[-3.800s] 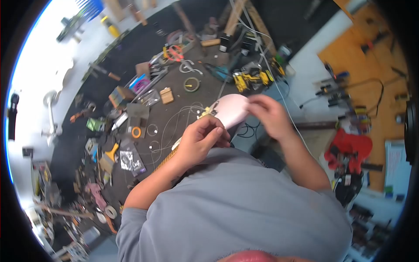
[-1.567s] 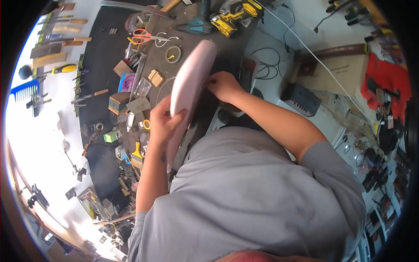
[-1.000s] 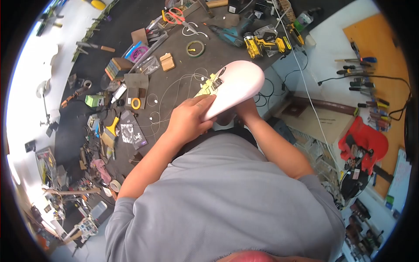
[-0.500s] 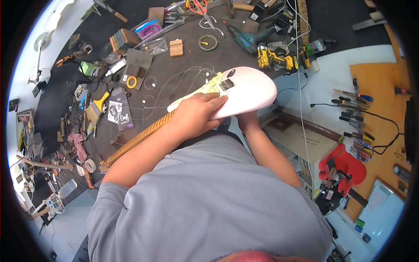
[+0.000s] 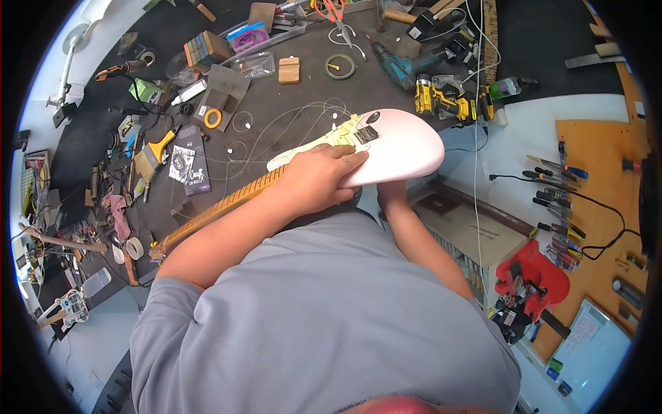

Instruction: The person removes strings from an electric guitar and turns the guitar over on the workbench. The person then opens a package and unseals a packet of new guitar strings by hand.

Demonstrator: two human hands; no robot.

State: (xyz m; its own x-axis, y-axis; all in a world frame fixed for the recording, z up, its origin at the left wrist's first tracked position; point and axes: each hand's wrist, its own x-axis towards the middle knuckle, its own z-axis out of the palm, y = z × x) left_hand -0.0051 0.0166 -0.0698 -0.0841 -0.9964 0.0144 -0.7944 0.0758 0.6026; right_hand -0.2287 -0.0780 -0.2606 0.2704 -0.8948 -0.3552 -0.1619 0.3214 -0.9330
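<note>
A pale pink electric guitar (image 5: 407,148) lies across my front, its neck (image 5: 227,203) running down to the left beneath my left forearm. It has a pale yellow-green pickguard (image 5: 300,153) and a dark metal bridge (image 5: 366,135). My left hand (image 5: 321,172) rests palm down over the pickguard and lower body, fingers stretched toward the bridge and thumb by the near edge. Loose thin strings (image 5: 265,127) curl out over the bench beyond the guitar. My right hand (image 5: 390,192) reaches under the body's near edge; its fingers are hidden by the guitar.
Beyond the guitar, the dark bench holds a yellow drill (image 5: 441,100), a teal drill (image 5: 407,67), green tape (image 5: 340,67), orange scissors (image 5: 333,14) and a yellow-handled brush (image 5: 155,155). On the right, screwdrivers (image 5: 552,183) hang on a wooden board near a red guitar body (image 5: 541,276).
The camera view has shifted slightly, moving the bench and guitar a little in the picture. My left hand stays on the guitar and my right hand stays beneath it.
</note>
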